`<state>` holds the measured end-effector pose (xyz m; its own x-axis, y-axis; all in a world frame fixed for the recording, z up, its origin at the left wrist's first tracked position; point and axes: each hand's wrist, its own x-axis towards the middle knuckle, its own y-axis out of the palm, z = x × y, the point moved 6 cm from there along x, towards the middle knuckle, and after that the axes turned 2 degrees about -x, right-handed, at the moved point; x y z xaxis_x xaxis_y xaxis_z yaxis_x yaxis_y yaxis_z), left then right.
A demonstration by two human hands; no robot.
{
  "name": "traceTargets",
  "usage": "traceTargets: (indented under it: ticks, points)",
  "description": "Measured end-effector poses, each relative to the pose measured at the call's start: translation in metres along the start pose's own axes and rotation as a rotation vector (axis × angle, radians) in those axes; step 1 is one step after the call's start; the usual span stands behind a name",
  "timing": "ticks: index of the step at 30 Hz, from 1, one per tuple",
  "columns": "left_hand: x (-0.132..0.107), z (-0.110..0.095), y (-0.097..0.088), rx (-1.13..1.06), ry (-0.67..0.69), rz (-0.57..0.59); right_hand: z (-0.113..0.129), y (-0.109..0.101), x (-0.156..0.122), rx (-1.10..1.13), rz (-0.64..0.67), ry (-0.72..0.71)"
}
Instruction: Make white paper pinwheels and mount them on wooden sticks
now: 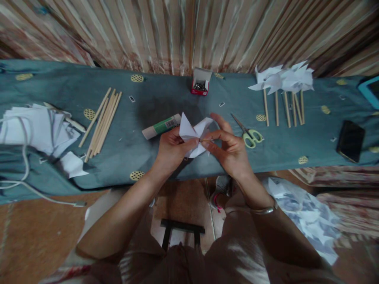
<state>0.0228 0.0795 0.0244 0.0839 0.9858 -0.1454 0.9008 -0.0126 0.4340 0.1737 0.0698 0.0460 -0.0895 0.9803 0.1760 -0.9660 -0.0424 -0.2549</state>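
Note:
Between my two hands is a white paper pinwheel [194, 130] with folded, pointed blades, held above the table near its front edge. My left hand [174, 148] is closed on its left side, the thumb reaching toward the middle. With thumb and forefinger my right hand [226, 148] pinches at the pinwheel's centre; something tiny there is too small to name. Just behind my left hand lies a glue stick [162, 126] with a green label. Scissors [248, 133] with pale green handles lie beside my right hand. An open red box [200, 87] of small metal pieces stands farther back.
Wooden sticks [102, 122] lie left, beside stacked white paper [35, 128] and a white cable [25, 157]. Finished pinwheels on sticks [282, 81] lie back right. A black phone [351, 141] rests far right. Below the table's right side is a plastic bag [304, 215].

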Motion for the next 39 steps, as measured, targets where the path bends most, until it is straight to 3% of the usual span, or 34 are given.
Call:
traceTargets:
  ticks: [7,23,39]
  points:
    - [0.000,0.000,-0.002,0.035,-0.004,-0.046,0.000,0.001,0.000,0.045,0.000,0.004]
    - [-0.002,-0.001,0.000,0.039,0.008,-0.021,-0.001,0.001,0.000,0.091,0.015,0.039]
    - [0.001,-0.001,-0.003,0.093,-0.003,-0.009,-0.020,0.012,-0.004,0.345,0.006,0.280]
